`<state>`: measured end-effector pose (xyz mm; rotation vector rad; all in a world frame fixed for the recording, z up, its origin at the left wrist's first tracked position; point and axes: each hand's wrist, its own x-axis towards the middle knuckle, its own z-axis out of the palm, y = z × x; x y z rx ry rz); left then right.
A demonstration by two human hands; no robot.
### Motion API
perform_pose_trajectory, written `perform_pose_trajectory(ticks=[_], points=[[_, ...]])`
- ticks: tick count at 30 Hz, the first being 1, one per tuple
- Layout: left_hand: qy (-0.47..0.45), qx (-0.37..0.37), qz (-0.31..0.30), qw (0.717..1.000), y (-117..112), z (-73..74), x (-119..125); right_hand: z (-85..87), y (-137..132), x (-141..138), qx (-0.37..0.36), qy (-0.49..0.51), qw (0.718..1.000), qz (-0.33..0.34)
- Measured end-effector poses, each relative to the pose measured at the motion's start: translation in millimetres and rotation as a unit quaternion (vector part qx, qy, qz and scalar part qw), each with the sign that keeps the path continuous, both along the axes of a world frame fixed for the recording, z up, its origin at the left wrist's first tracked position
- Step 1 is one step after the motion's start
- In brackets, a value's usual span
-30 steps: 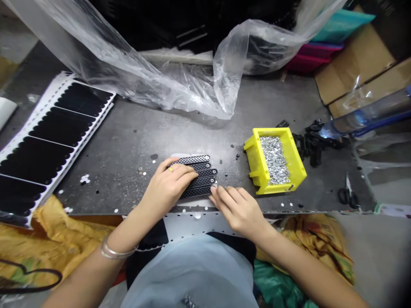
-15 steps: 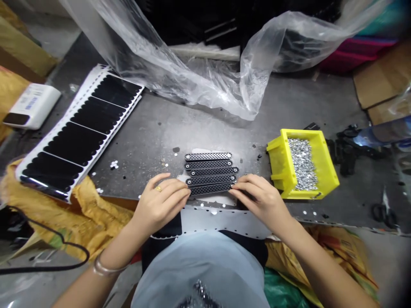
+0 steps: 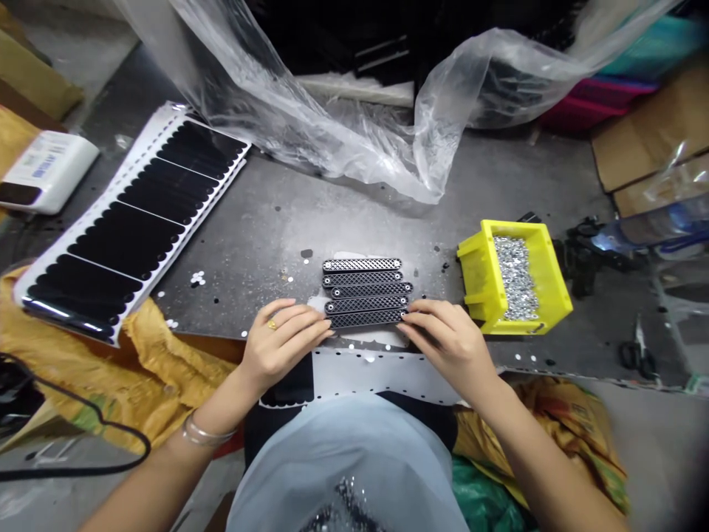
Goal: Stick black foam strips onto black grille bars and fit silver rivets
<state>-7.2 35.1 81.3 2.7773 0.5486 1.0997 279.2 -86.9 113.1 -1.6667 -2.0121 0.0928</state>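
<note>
On the dark grey table [image 3: 266, 229] lie black-and-white sheets [image 3: 133, 229], white paper [image 3: 377, 335] under five black bars [image 3: 368, 291], a yellow bin [image 3: 477, 275], scissors [image 3: 641, 355] and white dots [image 3: 198, 278].

My bare left hand [image 3: 288, 341] and bare right hand [image 3: 450, 341] face each other over the near edge of the dark grey counter [image 3: 266, 229], backs upward, fingers bent and angled inward, tips drawn close, well apart from hand to hand. Both bare forearms [image 3: 546, 447] slant inward, sleeves out of sight.

5 black crosshatched strips [image 3: 370, 292]; a yellow bin [image 3: 547, 277] of silvery pieces [image 3: 516, 279]; a blurred packet [image 3: 659, 48], apparently teal.
</note>
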Motion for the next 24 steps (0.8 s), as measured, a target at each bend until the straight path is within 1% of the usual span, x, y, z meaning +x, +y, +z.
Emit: perform_pose_trajectory(ticks=[3, 5, 6, 8, 11, 13, 15, 16, 18, 21, 22, 24], points=[[0.020, 0.025, -0.028, 0.999, 5, -2.3, -1, -3.0, -3, 1, 0.011, 0.007, 1.000, -0.010], [0.012, 0.015, -0.044, 0.999, 5, -3.2, 1, -3.5, -4, 3, 0.003, 0.033, 0.999, -0.027], [-0.002, -0.005, -0.039, 0.999, 4, -3.3, 3, -3.8, -4, 2, -0.005, 0.061, 0.997, -0.039], [-0.021, -0.076, 0.001, 0.997, 1, -3.0, 10, -6.0, 0, -1, -0.028, 0.142, 0.987, -0.073], [0.013, -0.190, 0.071, 0.979, 1, -2.7, 29, -16.6, 18, -15, -0.058, 0.265, 0.954, -0.126], [0.058, -0.244, 0.070, 0.965, 5, -3.6, 43, -26.0, 34, -26, -0.071, 0.304, 0.938, -0.148], [0.090, -0.282, 0.048, 0.954, 10, -3.6, 53, -31.0, 46, -34, -0.081, 0.309, 0.934, -0.157], [0.098, -0.293, 0.038, 0.950, 12, -2.6, 55, -30.4, 48, -35, -0.083, 0.305, 0.936, -0.155], [0.094, -0.298, 0.040, 0.949, 10, 2.8, 52, -22.2, 43, -31, -0.075, 0.295, 0.940, -0.153], [0.064, -0.295, 0.079, 0.950, -4, 17.2, 30, -1.5, 16, -19, -0.041, 0.260, 0.951, -0.160], [0.068, -0.295, 0.091, 0.949, -11, 22.1, 19, 4.0, 4, -17, -0.041, 0.235, 0.960, -0.148], [0.122, -0.302, 0.107, 0.939, -24, 30.4, -4, 9.3, -17, -19, -0.075, 0.177, 0.978, -0.084]])
